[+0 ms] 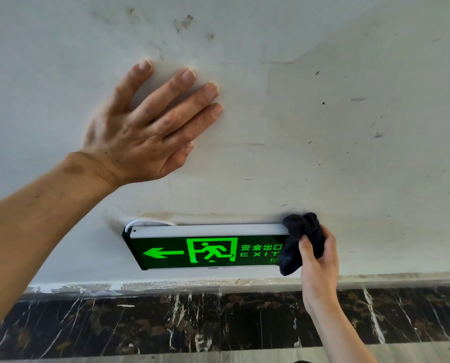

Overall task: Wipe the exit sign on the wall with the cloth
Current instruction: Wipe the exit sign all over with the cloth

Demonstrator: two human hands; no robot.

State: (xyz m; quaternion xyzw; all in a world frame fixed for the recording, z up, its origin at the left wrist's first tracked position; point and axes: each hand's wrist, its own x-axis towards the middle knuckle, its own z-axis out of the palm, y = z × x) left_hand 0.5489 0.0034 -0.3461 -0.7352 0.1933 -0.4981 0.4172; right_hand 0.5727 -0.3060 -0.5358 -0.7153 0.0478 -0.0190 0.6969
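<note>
Sign (pixel 208 251) sits low on the wall (pixel 323 127), just above the dark trim. Right hand (pixel 319 260) squeezes the cloth (pixel 301 241) against the sign's right end to rub it. Left hand (pixel 142 127) lies open and flat on the wall, likely for balance.

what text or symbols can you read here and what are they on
"安全出口": on the exit sign, green, right of the running-man pictogram.
"EXIT": on the sign, just below; the cloth in the right hand covers the sign's right end.
Left-pointing arrow: on the sign's left.
Tiny green print under "EXIT": too small to read.
</note>
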